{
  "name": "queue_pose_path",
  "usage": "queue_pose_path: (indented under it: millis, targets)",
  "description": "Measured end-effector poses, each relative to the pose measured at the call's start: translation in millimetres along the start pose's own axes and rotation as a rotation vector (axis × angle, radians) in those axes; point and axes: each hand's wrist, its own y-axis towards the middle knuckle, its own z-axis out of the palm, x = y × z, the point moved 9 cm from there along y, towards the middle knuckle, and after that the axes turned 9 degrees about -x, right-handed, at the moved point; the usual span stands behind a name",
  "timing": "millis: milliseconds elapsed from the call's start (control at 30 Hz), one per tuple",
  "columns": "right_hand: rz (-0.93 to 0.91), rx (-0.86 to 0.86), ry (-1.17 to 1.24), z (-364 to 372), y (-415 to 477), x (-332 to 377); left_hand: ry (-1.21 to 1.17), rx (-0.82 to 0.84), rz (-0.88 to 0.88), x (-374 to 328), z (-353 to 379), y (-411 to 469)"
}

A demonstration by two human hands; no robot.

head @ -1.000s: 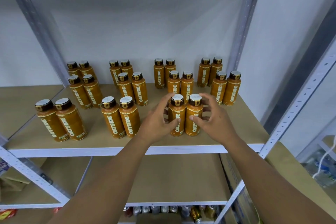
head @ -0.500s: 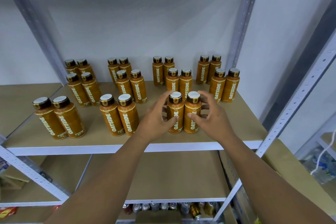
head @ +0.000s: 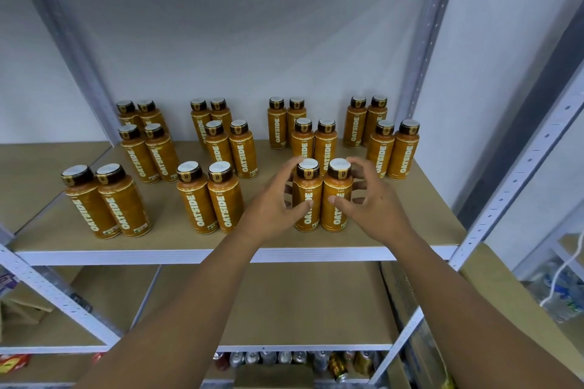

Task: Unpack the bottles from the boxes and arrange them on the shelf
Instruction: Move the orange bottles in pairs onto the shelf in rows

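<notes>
Two orange Oatside bottles with dark caps stand side by side near the front of the shelf board [head: 410,218]. My left hand [head: 271,205] curls round the left bottle [head: 309,218], thumb on its front and fingers behind it. My right hand [head: 376,208] wraps the right bottle [head: 337,186] the same way. Both bottles are upright and touch each other. Several more pairs of the same bottles stand in rows behind and to the left, such as the pair [head: 210,199] just left of my hands.
Grey metal uprights [head: 423,50] frame the shelf, with a white wall behind. The right front post [head: 512,186] slants past my right arm. A lower shelf board [head: 284,300] lies beneath, and cans [head: 284,357] line the level under it.
Both hands have closed in from either side and now hold the front pair of bottles. The bottles have stayed upright in place.
</notes>
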Motion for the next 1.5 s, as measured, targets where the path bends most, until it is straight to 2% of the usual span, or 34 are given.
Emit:
queue_pose_path:
  millis: [400, 567, 700, 800, 900, 1167, 1267, 1400, 1500]
  targets:
    - [-0.075, 0.076, -0.347, -9, 3, 18, 0.087, -0.009, 0.035, -10, -15, -2]
    - [-0.165, -0.049, -0.540, -32, 14, 67, 0.155, -0.045, 0.090, -29, -55, 1]
    - [-0.254, -0.017, -0.537, -18, 20, 117, 0.196, -0.033, 0.109, -37, -103, -3]
    - [-0.326, 0.038, -0.557, 13, 21, 157, 0.259, -0.056, 0.135, -34, -150, -11]
    - [-0.413, 0.099, -0.590, 57, 17, 201, 0.496, -0.123, 0.188, -17, -203, -19]
    - [-0.562, 0.307, -0.485, 208, -3, 305, 0.682, -0.171, 0.083, 92, -337, -33]
    - [-0.569, 0.338, -0.487, 255, -7, 321, 0.680, -0.102, 0.043, 132, -354, -30]
    - [-0.553, 0.397, -0.547, 297, -12, 315, 0.670, 0.035, 0.039, 166, -338, -29]
    - [-0.506, 0.371, -0.529, 306, -14, 303, 0.615, 0.032, 0.035, 183, -326, -32]
